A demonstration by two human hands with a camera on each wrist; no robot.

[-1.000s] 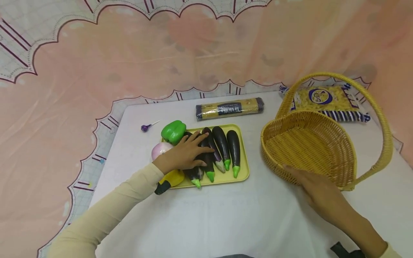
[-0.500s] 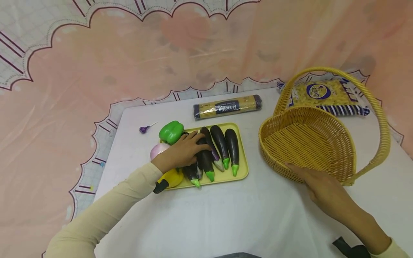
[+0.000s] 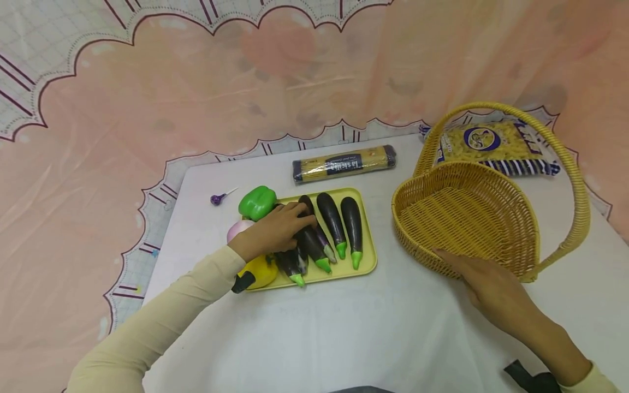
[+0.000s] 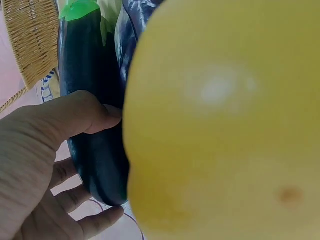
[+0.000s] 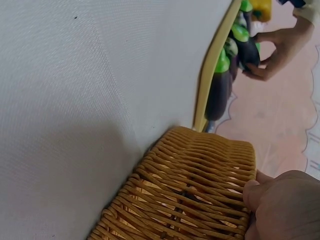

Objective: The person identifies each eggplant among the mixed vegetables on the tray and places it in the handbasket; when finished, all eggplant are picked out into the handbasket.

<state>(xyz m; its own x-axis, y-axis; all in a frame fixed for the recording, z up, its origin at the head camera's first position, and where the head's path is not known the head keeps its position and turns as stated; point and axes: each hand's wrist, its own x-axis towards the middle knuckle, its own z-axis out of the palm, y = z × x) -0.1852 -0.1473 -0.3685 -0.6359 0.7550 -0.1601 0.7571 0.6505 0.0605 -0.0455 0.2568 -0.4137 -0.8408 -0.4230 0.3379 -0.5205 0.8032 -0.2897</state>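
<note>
In the head view my left hand (image 3: 267, 232) reaches over a yellow tray (image 3: 367, 262) and grips a dark eggplant (image 3: 310, 245) with a green stem end. The left wrist view has my thumb across this eggplant (image 4: 92, 60) and the fingers at its far side. Several other eggplants (image 3: 352, 226) lie beside it on the tray. A smooth yellow fruit or vegetable (image 4: 225, 125) fills much of that view. My right hand (image 3: 491, 289) holds the near rim of a wicker basket (image 3: 462, 218); in the right wrist view the thumb presses the rim, while the other fingers are mostly hidden.
A green bell pepper (image 3: 257, 202) and a partly covered pale purple round thing (image 3: 238, 229) sit at the tray's left. Behind lie a spaghetti pack (image 3: 344, 164) and a bag of pasta (image 3: 496, 143). A purple lollipop (image 3: 217, 199) rests farther left. The basket's tall handle (image 3: 582, 207) arches upward.
My left hand's spread fingers have curled round one eggplant, which has turned slightly, its green end moving right. My right hand stays at the basket rim. The whole view has shifted a little.
</note>
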